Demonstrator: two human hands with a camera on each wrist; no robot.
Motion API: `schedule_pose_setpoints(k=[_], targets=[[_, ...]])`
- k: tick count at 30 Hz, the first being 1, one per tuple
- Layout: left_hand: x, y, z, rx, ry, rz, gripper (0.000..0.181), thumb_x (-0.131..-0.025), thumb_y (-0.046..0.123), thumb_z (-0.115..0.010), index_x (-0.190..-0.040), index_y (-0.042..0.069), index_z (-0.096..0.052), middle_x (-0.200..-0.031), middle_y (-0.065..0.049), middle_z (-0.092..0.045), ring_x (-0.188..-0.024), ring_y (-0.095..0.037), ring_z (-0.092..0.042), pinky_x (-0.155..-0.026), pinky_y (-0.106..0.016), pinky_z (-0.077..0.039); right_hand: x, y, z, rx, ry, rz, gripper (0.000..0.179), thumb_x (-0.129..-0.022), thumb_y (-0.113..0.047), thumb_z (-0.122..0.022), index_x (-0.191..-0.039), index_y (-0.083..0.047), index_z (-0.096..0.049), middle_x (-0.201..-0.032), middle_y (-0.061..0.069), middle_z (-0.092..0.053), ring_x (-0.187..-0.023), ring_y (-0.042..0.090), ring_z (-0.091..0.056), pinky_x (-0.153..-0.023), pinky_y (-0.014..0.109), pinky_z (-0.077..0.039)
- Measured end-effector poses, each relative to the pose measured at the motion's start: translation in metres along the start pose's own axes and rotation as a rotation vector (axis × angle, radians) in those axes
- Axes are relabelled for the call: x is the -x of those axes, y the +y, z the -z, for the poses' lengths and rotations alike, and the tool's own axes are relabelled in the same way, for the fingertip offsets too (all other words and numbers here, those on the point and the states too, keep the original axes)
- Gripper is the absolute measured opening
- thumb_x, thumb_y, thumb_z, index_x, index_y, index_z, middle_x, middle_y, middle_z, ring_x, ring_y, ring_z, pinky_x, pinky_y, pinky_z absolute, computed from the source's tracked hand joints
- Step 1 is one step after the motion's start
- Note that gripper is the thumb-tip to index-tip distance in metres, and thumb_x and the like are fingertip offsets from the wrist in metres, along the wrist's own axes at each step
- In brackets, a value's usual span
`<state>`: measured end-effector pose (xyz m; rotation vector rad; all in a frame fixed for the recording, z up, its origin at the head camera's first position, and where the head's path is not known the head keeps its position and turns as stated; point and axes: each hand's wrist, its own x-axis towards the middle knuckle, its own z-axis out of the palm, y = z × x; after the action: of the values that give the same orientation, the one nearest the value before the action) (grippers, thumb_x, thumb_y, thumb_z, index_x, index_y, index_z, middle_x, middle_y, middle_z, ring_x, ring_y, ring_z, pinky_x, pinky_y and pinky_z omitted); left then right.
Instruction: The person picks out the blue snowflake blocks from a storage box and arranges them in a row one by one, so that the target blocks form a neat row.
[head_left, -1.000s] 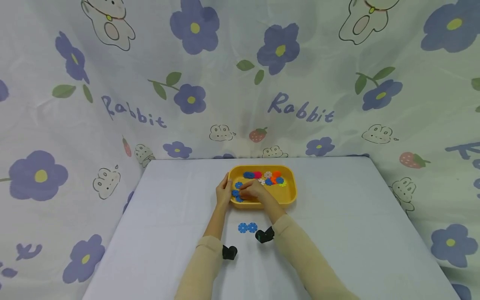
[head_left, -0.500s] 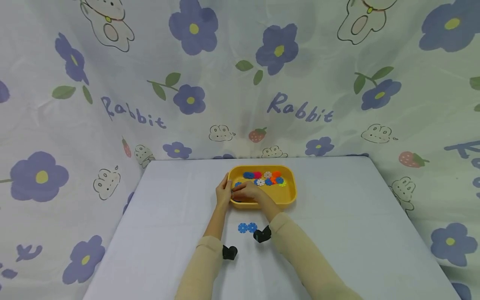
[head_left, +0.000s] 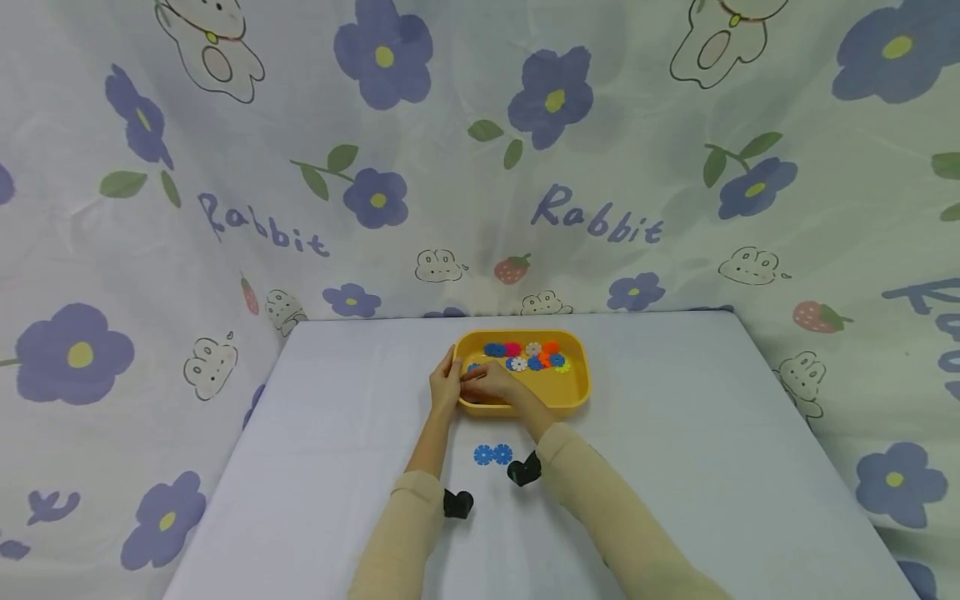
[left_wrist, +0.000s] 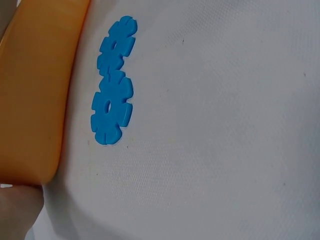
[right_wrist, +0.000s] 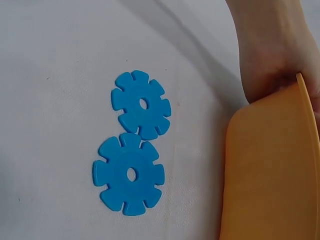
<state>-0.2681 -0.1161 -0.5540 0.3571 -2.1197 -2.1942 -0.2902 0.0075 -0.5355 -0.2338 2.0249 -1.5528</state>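
Note:
My left hand (head_left: pixel 445 386) holds the left end of a yellow plastic tray (head_left: pixel 558 393); part of that hand shows by the tray's corner in both wrist views. Inside the tray's left end, my right hand (head_left: pixel 492 383) reaches down with fingers bent, near the left thumb. Its fingertips and whatever they touch are hidden. One blue notched disc (head_left: pixel 474 367) peeks out beyond the right hand. On the table before the tray lie two blue snowflake discs (right_wrist: pixel 131 174), joined edge to edge, each with a central hole.
Along the tray's far side lie several discs: blue, pink (head_left: pixel 513 349), white (head_left: pixel 519 364), orange (head_left: pixel 550 348) and yellow-green. A white cloth (head_left: pixel 675 442) covers the table. Behind hangs a curtain (head_left: pixel 465 200) printed with flowers and rabbits. Black wrist cameras (head_left: pixel 457 503) sit at both sleeves.
My right hand has moved slightly left within the tray and now covers blue discs seen there earlier. The left hand and the joined discs have stayed in place; the head view shifted slightly.

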Motion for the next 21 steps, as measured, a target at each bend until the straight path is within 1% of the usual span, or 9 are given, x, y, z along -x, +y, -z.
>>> schedule_pose_setpoints(k=[4, 5, 6, 9, 11, 12, 14, 17, 21], targets=[[0.0, -0.001, -0.001, -0.015, 0.018, -0.013, 0.045, -0.1, 0.019, -0.046, -0.144, 0.011, -0.039, -0.148, -0.007, -0.037, -0.139, -0.025, -0.029, -0.114, -0.037, -0.026, 0.001, 0.002, 0.001, 0.177, 0.016, 0.038, 0.03, -0.088, -0.016, -0.065, -0.111, 0.004, -0.067, -0.098, 0.013, -0.069, -0.085, 0.018, -0.063, -0.082, 0.027, -0.055], [0.0, -0.002, -0.002, -0.017, 0.021, -0.015, 0.045, -0.1, 0.019, -0.046, -0.144, 0.011, -0.04, -0.148, -0.007, -0.037, -0.138, -0.025, -0.03, -0.114, -0.037, -0.027, 0.001, 0.002, 0.001, 0.192, 0.024, 0.036, 0.029, -0.088, -0.017, -0.065, -0.11, 0.003, -0.068, -0.097, 0.011, -0.069, -0.084, 0.017, -0.062, -0.081, 0.026, -0.055], [0.001, -0.001, -0.002, -0.018, 0.023, -0.018, 0.045, -0.1, 0.019, -0.046, -0.144, 0.01, -0.04, -0.148, -0.007, -0.037, -0.138, -0.025, -0.03, -0.113, -0.038, -0.028, 0.001, 0.003, 0.001, 0.177, 0.031, 0.028, 0.029, -0.088, -0.016, -0.065, -0.109, 0.003, -0.068, -0.096, 0.011, -0.069, -0.083, 0.016, -0.063, -0.081, 0.026, -0.055], [0.002, -0.001, -0.002, -0.01, 0.032, -0.014, 0.045, -0.1, 0.018, -0.047, -0.143, 0.01, -0.041, -0.147, -0.007, -0.038, -0.138, -0.025, -0.031, -0.113, -0.037, -0.029, 0.003, 0.004, 0.003, 0.048, 0.075, 0.007, 0.028, -0.088, -0.009, -0.063, -0.111, 0.007, -0.066, -0.093, 0.015, -0.069, -0.079, 0.019, -0.067, -0.077, 0.027, -0.057], [0.002, -0.001, -0.002, -0.01, 0.037, -0.015, 0.044, -0.099, 0.018, -0.047, -0.143, 0.01, -0.041, -0.147, -0.008, -0.039, -0.138, -0.025, -0.032, -0.113, -0.038, -0.029, 0.005, 0.003, 0.004, -0.072, 0.119, -0.012, 0.027, -0.089, -0.003, -0.06, -0.112, 0.01, -0.063, -0.09, 0.019, -0.07, -0.075, 0.023, -0.07, -0.073, 0.03, -0.058], [0.002, 0.0, -0.002, -0.01, 0.04, -0.017, 0.044, -0.099, 0.017, -0.047, -0.142, 0.009, -0.042, -0.147, -0.008, -0.039, -0.137, -0.025, -0.032, -0.113, -0.038, -0.029, 0.007, 0.002, 0.005, -0.111, 0.149, -0.01, 0.027, -0.089, -0.001, -0.06, -0.113, 0.011, -0.062, -0.089, 0.02, -0.07, -0.074, 0.024, -0.071, -0.072, 0.03, -0.058], [0.001, 0.0, -0.003, -0.014, 0.046, -0.017, 0.044, -0.099, 0.017, -0.047, -0.142, 0.01, -0.043, -0.147, -0.008, -0.04, -0.137, -0.025, -0.032, -0.113, -0.037, -0.029, 0.011, 0.0, 0.008, -0.172, 0.218, -0.005, 0.029, -0.089, 0.001, -0.059, -0.115, 0.012, -0.06, -0.088, 0.022, -0.07, -0.074, 0.026, -0.071, -0.071, 0.033, -0.058], [0.001, 0.0, -0.003, -0.019, 0.046, -0.023, 0.044, -0.099, 0.017, -0.047, -0.141, 0.009, -0.043, -0.146, -0.009, -0.04, -0.137, -0.025, -0.032, -0.113, -0.036, -0.028, 0.019, -0.001, 0.014, -0.262, 0.311, 0.017, 0.031, -0.088, 0.003, -0.06, -0.118, 0.01, -0.058, -0.088, 0.023, -0.069, -0.078, 0.031, -0.07, -0.076, 0.039, -0.057], [0.001, 0.0, -0.003, -0.021, 0.051, -0.021, 0.044, -0.099, 0.016, -0.047, -0.142, 0.008, -0.042, -0.146, -0.009, -0.039, -0.138, -0.025, -0.031, -0.113, -0.036, -0.028, 0.036, 0.001, 0.026, -0.348, 0.382, 0.075, 0.028, -0.089, 0.001, -0.061, -0.115, 0.007, -0.057, -0.087, 0.023, -0.069, -0.086, 0.038, -0.068, -0.08, 0.043, -0.055]])
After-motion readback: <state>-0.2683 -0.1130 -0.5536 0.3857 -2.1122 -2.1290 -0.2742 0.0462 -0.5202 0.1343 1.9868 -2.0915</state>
